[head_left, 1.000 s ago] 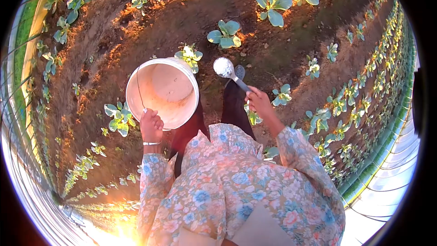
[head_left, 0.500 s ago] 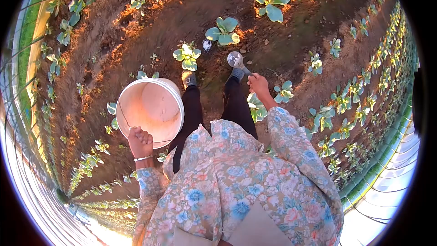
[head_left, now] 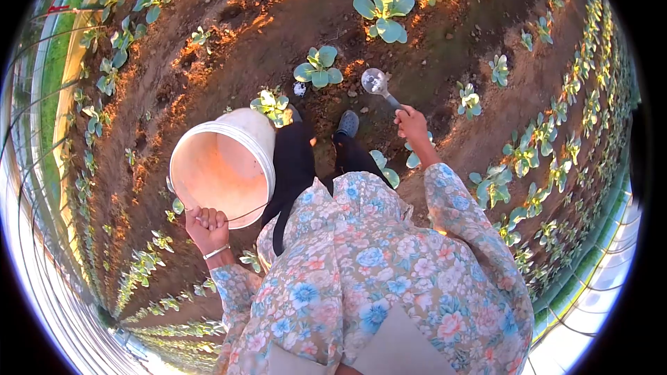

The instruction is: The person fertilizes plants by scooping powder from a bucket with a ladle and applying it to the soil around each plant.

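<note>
My left hand (head_left: 207,228) is closed around the thin wire handle of a white bucket (head_left: 267,146). The bucket hangs tilted beside my leg, its mouth facing me and its inside stained reddish-brown. My right hand (head_left: 411,125) grips the grey handle of a ladle (head_left: 375,81), held out ahead of my foot above the soil. Some white material sits in its round bowl. A small white heap (head_left: 299,89) lies on the ground beside a leafy green plant (head_left: 319,67). Another plant (head_left: 272,106) stands by the bucket's far side, partly next to my shoe.
Rows of young leafy plants (head_left: 385,15) grow in brown soil (head_left: 229,83) ahead and on both sides. More rows (head_left: 531,153) run along the right. A pale edging strip (head_left: 66,97) and curved greenhouse ribs border the left. My shoe (head_left: 348,123) rests between plants.
My right hand has moved the ladle slightly right, away from my foot. The bucket has tipped and shifted a little left with my left hand. My legs have moved, and the view has shifted.
</note>
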The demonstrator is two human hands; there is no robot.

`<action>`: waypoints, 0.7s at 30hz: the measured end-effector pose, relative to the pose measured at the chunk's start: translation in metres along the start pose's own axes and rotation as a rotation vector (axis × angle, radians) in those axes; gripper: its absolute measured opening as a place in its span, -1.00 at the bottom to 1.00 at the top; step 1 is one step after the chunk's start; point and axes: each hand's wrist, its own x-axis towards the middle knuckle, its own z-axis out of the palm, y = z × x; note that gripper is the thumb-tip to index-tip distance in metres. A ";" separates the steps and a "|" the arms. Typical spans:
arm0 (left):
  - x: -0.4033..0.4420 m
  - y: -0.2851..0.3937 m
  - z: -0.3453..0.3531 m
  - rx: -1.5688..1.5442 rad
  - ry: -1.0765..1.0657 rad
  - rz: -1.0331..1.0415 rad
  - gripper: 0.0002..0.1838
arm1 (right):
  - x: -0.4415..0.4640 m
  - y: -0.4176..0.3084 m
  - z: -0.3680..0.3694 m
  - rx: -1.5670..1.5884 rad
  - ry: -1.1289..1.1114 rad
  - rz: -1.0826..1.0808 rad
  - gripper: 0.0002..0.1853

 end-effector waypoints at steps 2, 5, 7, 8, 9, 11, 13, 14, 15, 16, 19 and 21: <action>-0.006 -0.003 0.001 -0.013 -0.008 0.015 -0.68 | -0.002 -0.011 -0.001 -0.001 -0.037 -0.003 -0.71; -0.014 -0.010 0.006 0.011 -0.039 0.046 -0.69 | -0.001 -0.019 0.002 -0.029 -0.071 0.011 -0.71; -0.016 -0.013 0.009 0.011 -0.064 0.047 -0.70 | 0.000 -0.020 0.014 -0.062 -0.102 0.029 -0.71; -0.019 -0.012 0.008 0.019 -0.071 0.050 -0.71 | 0.000 -0.017 0.021 -0.077 -0.126 0.049 -0.71; -0.019 -0.012 0.008 0.035 -0.041 0.063 -0.74 | 0.003 -0.015 0.029 -0.085 -0.148 0.063 -0.71; -0.017 -0.009 0.009 0.055 -0.001 0.059 -0.73 | 0.010 -0.014 0.046 -0.098 -0.174 0.090 -0.70; -0.019 -0.008 0.008 0.048 0.029 0.045 -0.72 | 0.011 -0.013 0.060 -0.123 -0.192 0.125 -0.69; -0.018 -0.009 0.006 0.033 0.033 0.034 -0.72 | 0.010 -0.013 0.066 -0.123 -0.201 0.125 -0.69; -0.019 -0.009 0.005 0.020 0.032 0.019 -0.72 | 0.009 -0.013 0.069 -0.120 -0.205 0.125 -0.69; -0.017 -0.011 0.005 0.023 0.041 0.014 -0.71 | 0.011 -0.015 0.071 -0.116 -0.205 0.112 -0.70; -0.010 -0.012 0.009 0.003 0.068 0.004 -0.68 | 0.010 -0.022 0.066 -0.081 -0.212 0.087 -0.66; -0.009 -0.004 0.012 -0.049 0.090 0.022 -0.67 | 0.006 -0.032 0.058 -0.042 -0.220 0.102 -0.65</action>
